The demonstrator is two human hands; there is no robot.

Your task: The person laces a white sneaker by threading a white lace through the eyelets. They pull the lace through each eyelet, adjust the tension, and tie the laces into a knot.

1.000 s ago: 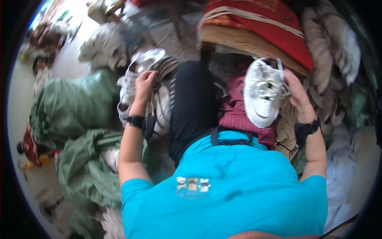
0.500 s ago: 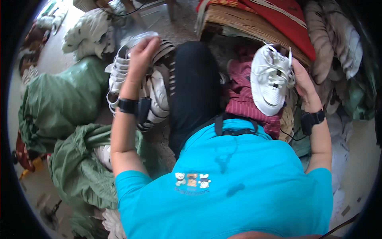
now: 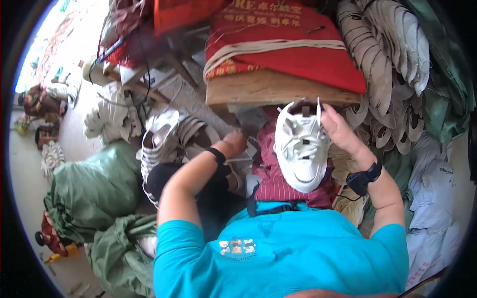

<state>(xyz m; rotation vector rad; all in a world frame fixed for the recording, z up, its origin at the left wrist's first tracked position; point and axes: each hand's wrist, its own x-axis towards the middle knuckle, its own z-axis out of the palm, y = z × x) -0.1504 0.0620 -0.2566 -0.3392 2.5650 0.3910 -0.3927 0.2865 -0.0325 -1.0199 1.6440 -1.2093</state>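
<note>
A wooden bench with a red cover stands ahead of the person, and a bulging green sack lies to the left. Maroon cloth covers the lap, and on it, just below the bench edge, is a white shoe, toe toward the body and collar away. It looks light, with an upper that should give under a squeeze and a firmer sole; it seems neither fragile nor very slippery. The best hold is probably at the heel and collar, or around the sides at midfoot. The right hand comes in from the right with the elbow bent, lying along the shoe's collar side; its fingers look nearly straight and close together, but whether they clamp the collar I cannot tell. The left hand is well apart from the shoe, its forearm slanting inward; its fingers look curled, though blur hides whether they pinch anything. The laces cross the shoe's tongue.
</note>
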